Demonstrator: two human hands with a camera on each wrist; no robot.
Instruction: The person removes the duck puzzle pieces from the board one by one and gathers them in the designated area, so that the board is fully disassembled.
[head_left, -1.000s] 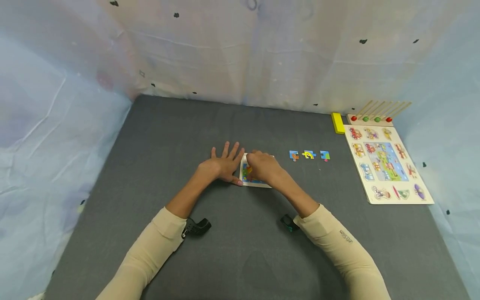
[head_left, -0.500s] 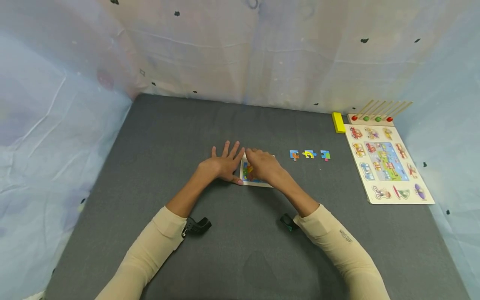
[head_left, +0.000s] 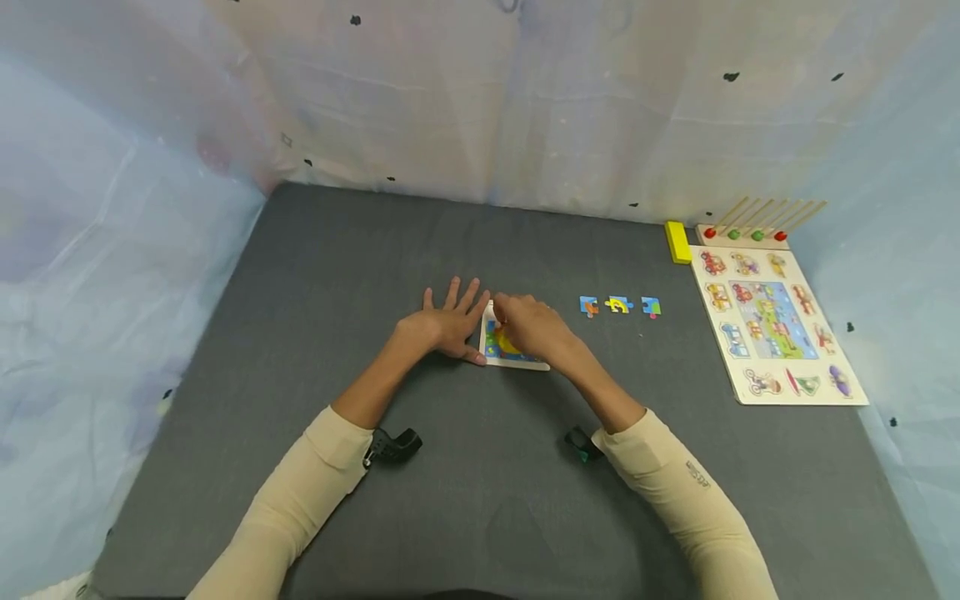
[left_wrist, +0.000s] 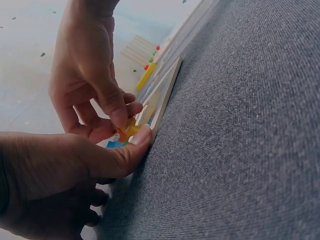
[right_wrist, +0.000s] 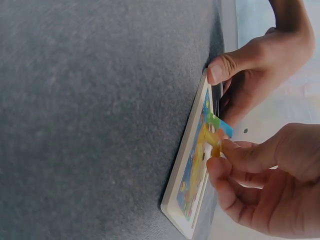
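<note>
A small framed jigsaw puzzle board (head_left: 513,363) with a colourful picture lies between the hands on the dark table. My left hand (head_left: 446,327) rests flat at its left side with fingers spread, the thumb on the frame's near corner. My right hand (head_left: 531,327) is over the board and pinches a yellow jigsaw piece (right_wrist: 216,148) between thumb and fingertips. In the right wrist view that piece is tilted up from the board, and a green and blue jigsaw piece (right_wrist: 220,124) stands up just beside it. In the head view the right hand covers much of the picture.
Right of the board lie three loose jigsaw pieces in a row, the middle one a yellow and blue piece (head_left: 618,305). Further right are a large picture puzzle board (head_left: 723,367), a yellow block (head_left: 677,242) and a peg stand with beads (head_left: 746,237). Sheeting hangs round the table.
The right hand has shifted slightly right, showing more yellow beneath it on the board. My left hand stays in place. The head view has tilted a little.
</note>
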